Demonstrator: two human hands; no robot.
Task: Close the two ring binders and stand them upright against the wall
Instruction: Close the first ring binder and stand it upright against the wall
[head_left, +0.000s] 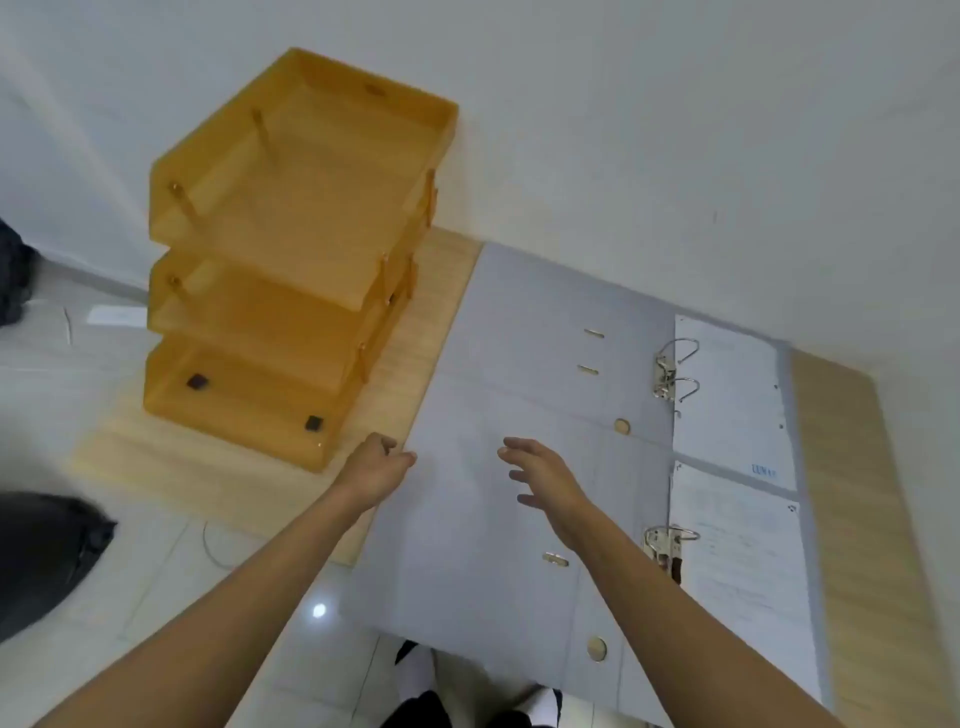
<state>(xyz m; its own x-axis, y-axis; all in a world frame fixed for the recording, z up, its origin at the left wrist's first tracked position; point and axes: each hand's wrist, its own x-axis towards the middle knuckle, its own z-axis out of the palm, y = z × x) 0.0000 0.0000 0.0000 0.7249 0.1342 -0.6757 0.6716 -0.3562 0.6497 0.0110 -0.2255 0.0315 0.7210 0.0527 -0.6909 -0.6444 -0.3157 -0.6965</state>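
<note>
Two grey ring binders lie open and flat on a pale wooden counter (857, 467), filling the centre and right of the frame. The far binder (530, 332) reaches up to the white wall (675, 130) in the upper right; the near binder (467, 571) lies below it and its lower left part juts past the counter edge over the tiled floor (130, 545). Each has its cover spread to the left and its papers to the right. The far binder's rings (678, 371) stand open at right of centre, with white sheets (727, 395) beside them. The near binder's ring mechanism (667, 543) sits lower right, next to another stack of sheets (743, 571).

The left hand (376, 467) is at the centre of the frame, at the left edge of the near binder's cover, fingers curled in with the fingertips at that edge; whether it grips the cover I cannot tell. The right hand (540, 480) hovers just right of it above the same cover, fingers spread and slightly bent, holding nothing.

A three-tier orange tray stack (291, 249) stands on the counter in the upper left, just beside the binders and against the wall. A dark bag (41, 551) lies on the floor at the left edge.
</note>
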